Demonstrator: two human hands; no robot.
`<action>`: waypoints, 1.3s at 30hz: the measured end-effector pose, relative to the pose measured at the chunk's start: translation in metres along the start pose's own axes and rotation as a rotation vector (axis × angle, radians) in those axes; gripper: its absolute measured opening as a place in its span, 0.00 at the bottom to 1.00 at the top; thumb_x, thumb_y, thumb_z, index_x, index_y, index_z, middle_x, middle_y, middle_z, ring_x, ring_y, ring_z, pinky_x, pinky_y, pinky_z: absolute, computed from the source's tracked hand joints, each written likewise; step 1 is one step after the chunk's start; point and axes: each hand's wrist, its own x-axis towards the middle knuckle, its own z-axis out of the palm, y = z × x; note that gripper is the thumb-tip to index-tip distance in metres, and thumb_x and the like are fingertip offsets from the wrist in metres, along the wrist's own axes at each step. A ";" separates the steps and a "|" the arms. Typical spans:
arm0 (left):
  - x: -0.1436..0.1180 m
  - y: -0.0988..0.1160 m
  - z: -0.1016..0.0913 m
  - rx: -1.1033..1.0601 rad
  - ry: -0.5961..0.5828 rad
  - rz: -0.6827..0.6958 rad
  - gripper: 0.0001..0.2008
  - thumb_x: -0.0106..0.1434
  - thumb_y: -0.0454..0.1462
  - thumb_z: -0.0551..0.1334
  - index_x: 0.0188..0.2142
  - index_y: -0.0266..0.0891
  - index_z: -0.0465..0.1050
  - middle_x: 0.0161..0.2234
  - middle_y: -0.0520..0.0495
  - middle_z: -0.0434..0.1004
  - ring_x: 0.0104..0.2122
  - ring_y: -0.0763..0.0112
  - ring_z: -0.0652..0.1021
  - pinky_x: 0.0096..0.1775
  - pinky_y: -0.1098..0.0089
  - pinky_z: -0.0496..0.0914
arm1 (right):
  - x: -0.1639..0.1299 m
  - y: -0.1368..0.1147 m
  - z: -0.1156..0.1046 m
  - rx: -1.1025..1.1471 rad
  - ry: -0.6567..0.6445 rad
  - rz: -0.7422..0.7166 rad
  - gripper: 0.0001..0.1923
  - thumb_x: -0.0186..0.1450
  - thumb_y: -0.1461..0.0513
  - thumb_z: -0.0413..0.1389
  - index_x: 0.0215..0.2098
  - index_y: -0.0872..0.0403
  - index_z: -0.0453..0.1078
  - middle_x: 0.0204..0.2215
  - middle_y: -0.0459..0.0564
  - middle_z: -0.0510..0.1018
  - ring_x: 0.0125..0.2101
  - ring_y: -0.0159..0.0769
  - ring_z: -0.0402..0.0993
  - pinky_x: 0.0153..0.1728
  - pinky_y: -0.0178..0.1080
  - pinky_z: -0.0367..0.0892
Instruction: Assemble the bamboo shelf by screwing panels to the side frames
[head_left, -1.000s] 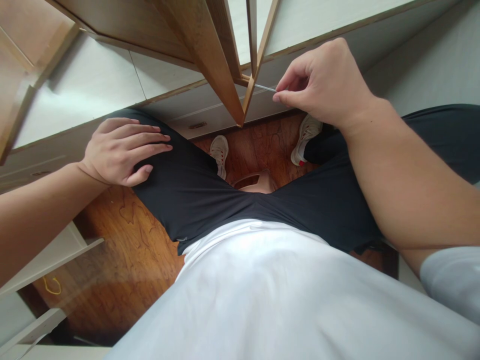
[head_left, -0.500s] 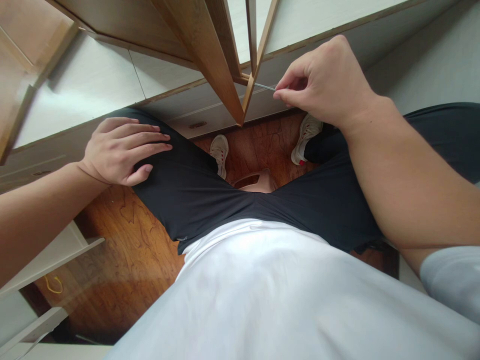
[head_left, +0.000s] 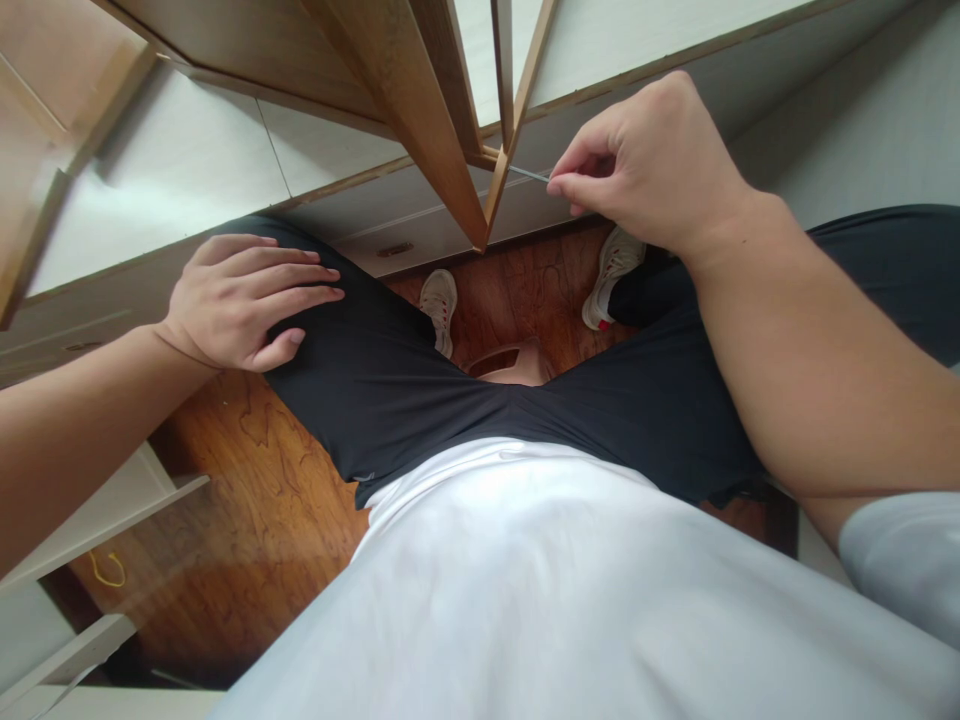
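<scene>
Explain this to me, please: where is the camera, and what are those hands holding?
No machine here, just a person working bare-handed. The camera is worn on the head, looking forward and down past the white shirt. The right hand pinches a thin grey rod that reaches the wooden frame. The left hand rests palm down on the dark trousers, holding nothing. Beyond the frame is a pale ledge; a yellow loop lies on the wooden floor.

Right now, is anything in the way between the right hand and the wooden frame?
Nothing visible is in the way: only the thin grey rod, pinched in the right hand, spans the gap to the wooden frame.
</scene>
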 end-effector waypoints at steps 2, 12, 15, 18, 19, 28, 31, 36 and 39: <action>0.000 0.000 0.000 -0.001 0.003 0.003 0.30 0.68 0.45 0.53 0.67 0.46 0.65 0.63 0.48 0.74 0.64 0.59 0.73 0.66 0.52 0.62 | 0.000 0.000 0.000 0.019 0.010 -0.008 0.07 0.67 0.60 0.64 0.33 0.52 0.83 0.24 0.47 0.82 0.27 0.42 0.81 0.31 0.44 0.73; -0.002 -0.002 0.002 0.014 -0.014 -0.005 0.28 0.67 0.46 0.52 0.65 0.45 0.68 0.62 0.47 0.75 0.63 0.58 0.74 0.64 0.50 0.64 | 0.000 0.002 0.001 0.036 -0.006 0.000 0.09 0.67 0.60 0.63 0.28 0.47 0.80 0.23 0.44 0.82 0.26 0.38 0.79 0.31 0.43 0.71; -0.001 -0.001 0.001 0.018 0.003 0.010 0.28 0.67 0.45 0.52 0.64 0.44 0.68 0.61 0.46 0.76 0.63 0.58 0.74 0.64 0.50 0.65 | 0.000 0.001 0.001 0.039 -0.003 -0.003 0.09 0.67 0.60 0.63 0.29 0.48 0.81 0.23 0.44 0.82 0.25 0.37 0.78 0.31 0.42 0.71; -0.001 0.000 0.000 0.010 0.001 0.001 0.27 0.68 0.46 0.52 0.64 0.44 0.68 0.61 0.47 0.75 0.63 0.59 0.73 0.65 0.51 0.65 | -0.001 0.000 0.001 0.038 0.012 -0.015 0.09 0.68 0.62 0.62 0.29 0.50 0.82 0.23 0.45 0.82 0.25 0.36 0.76 0.31 0.41 0.71; 0.000 0.000 0.000 0.008 -0.004 -0.004 0.27 0.68 0.46 0.52 0.64 0.45 0.68 0.61 0.48 0.75 0.63 0.59 0.73 0.65 0.51 0.64 | -0.001 0.000 0.001 0.039 0.016 -0.016 0.09 0.68 0.62 0.62 0.29 0.50 0.82 0.23 0.45 0.82 0.24 0.35 0.76 0.31 0.41 0.70; -0.002 -0.001 0.000 0.014 -0.025 -0.022 0.28 0.67 0.46 0.52 0.65 0.45 0.67 0.62 0.48 0.75 0.63 0.59 0.73 0.65 0.51 0.63 | -0.001 -0.002 0.000 0.077 0.032 0.035 0.11 0.66 0.60 0.61 0.26 0.48 0.80 0.22 0.43 0.81 0.23 0.35 0.75 0.31 0.42 0.70; -0.002 -0.002 0.001 0.010 -0.019 -0.017 0.29 0.66 0.46 0.53 0.65 0.46 0.67 0.62 0.47 0.76 0.63 0.58 0.74 0.65 0.51 0.64 | -0.001 -0.003 0.001 0.098 0.036 0.057 0.11 0.65 0.61 0.62 0.24 0.46 0.78 0.21 0.43 0.81 0.23 0.37 0.75 0.32 0.43 0.71; -0.004 -0.003 0.002 0.007 -0.014 -0.010 0.30 0.65 0.46 0.54 0.66 0.47 0.67 0.62 0.48 0.75 0.63 0.58 0.73 0.65 0.51 0.63 | -0.002 0.000 0.002 0.130 0.040 0.054 0.12 0.65 0.60 0.61 0.23 0.44 0.78 0.22 0.43 0.82 0.24 0.39 0.78 0.32 0.44 0.72; -0.003 -0.003 0.001 0.006 -0.027 -0.013 0.29 0.65 0.45 0.54 0.65 0.46 0.67 0.62 0.46 0.75 0.63 0.58 0.73 0.65 0.51 0.63 | -0.002 0.000 0.003 0.155 0.041 0.084 0.12 0.65 0.60 0.61 0.23 0.44 0.77 0.21 0.43 0.82 0.25 0.39 0.79 0.32 0.44 0.72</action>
